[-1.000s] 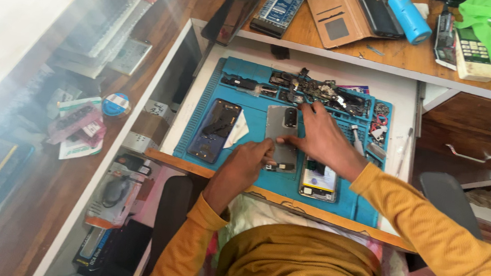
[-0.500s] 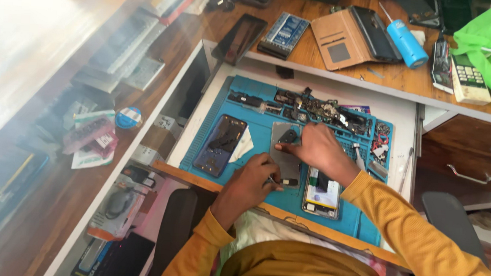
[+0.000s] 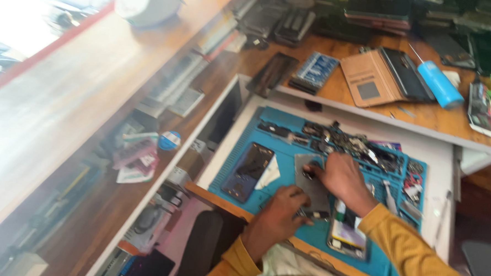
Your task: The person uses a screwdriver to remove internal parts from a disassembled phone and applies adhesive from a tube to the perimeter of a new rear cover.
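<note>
Hands are working on a grey phone back [image 3: 310,179] lying mid-mat on the blue mat [image 3: 282,120]: the right hand [image 3: 340,178] is pressing its upper edge, grip clenched on nothing I can make out. The left hand [image 3: 278,219], at 6 o'clock, is steadying the lower end, grip unclear; disassembly seems underway, calling for careful prying next.

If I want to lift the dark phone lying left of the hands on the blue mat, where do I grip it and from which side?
Grip the dark phone across its two long edges, coming from above. It lies flat on the blue mat, so only its edges offer purchase. Its left edge is free; on the right a white card lies against it. Both the left hand and right hand are busy elsewhere.
</note>
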